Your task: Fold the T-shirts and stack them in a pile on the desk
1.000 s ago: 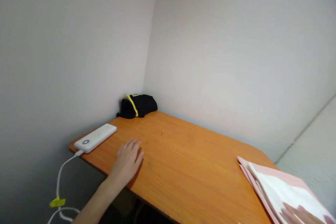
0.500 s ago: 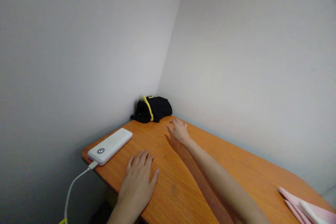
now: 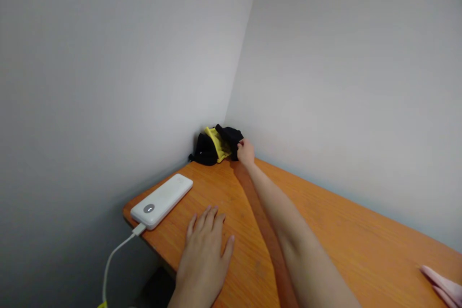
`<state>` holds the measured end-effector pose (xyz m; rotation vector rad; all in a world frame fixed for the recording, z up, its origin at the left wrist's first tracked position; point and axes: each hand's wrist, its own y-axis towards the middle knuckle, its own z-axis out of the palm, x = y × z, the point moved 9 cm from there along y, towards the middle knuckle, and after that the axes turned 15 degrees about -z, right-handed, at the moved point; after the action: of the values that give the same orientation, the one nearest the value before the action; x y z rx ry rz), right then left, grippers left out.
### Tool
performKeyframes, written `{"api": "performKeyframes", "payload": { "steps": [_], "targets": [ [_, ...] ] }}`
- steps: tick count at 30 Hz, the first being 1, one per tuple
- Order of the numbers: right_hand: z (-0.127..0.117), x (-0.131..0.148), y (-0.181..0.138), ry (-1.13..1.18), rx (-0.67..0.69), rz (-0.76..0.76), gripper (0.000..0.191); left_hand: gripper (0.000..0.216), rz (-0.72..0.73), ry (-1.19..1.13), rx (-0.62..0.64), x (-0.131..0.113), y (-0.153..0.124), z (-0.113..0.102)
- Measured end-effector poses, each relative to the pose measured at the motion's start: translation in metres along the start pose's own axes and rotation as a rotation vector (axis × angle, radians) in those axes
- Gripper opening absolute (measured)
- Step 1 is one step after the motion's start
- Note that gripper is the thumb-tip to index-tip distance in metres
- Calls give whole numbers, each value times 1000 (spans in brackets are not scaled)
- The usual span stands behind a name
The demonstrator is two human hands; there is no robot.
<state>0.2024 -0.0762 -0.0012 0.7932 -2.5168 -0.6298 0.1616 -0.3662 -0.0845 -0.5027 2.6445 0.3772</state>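
Observation:
In the far corner of the table lies a soft black cloth bag [image 3: 206, 150] with yellow trim; a yellow inner face shows along its opening. My right hand [image 3: 246, 152] is stretched out to the bag's right end, fingers closed on the black fabric. My left hand [image 3: 205, 250] lies palm down on the wooden table [image 3: 325, 231], fingers spread, holding nothing. Left of that hand rests a white power bank [image 3: 162, 200] with a round display, apart from the fingers.
A white cable [image 3: 110, 257] is plugged into the power bank and hangs over the table's left edge. Folded pink cloth [image 3: 442, 284] lies at the lower right. Grey walls [image 3: 317, 82] meet in a corner behind the bag.
My right hand has moved forward from above the table to the bag and gripped it. The bag's black part is pulled back, showing more yellow. My left hand stays flat; the view shifted slightly.

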Motion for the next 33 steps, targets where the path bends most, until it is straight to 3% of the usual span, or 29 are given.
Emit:
{"api": "performKeyframes", "payload": {
  "steps": [3,5,7,9,11,13,15,18,20,22,24,30,33],
  "targets": [
    [-58,-21,-20,3,-42,-43,31,43,21,-8,-3,-1,0,-1],
    [-96,-29,-54,-5,-12,-130,28,43,39,-4,-7,-2,0,-3],
    [-128,-25,-109,-50,106,-330,23,43,50,13,-15,-3,-1,-4],
    [-150,-16,-184,-131,287,-562,25,44,61,36,-27,-4,-1,-4],
    [-174,-20,-261,-207,421,-651,30,44,73,60,-39,-6,-2,-4],
    [-203,-32,-323,-313,466,-617,35,46,86,80,-51,-8,-3,-3],
    [-238,-47,-364,-437,430,-517,40,48,103,97,-57,-10,-3,-1],
    [-289,-56,-394,-520,293,-374,41,50,127,98,-51,-9,0,2],
    [-311,-47,-398,-483,206,-323,34,49,127,73,-34,-8,4,3],
    [-315,-30,-396,-427,165,-289,28,48,133,25,-23,-12,4,3],
    [-303,-12,-393,-370,182,-255,25,48,168,-67,-17,-27,-4,0],
    [-235,18,-403,-215,284,-287,36,41,557,-284,143,-132,-69,0],
    [-224,8,-412,-175,314,-322,28,59,768,-234,247,-172,-94,12]
  ]
}}
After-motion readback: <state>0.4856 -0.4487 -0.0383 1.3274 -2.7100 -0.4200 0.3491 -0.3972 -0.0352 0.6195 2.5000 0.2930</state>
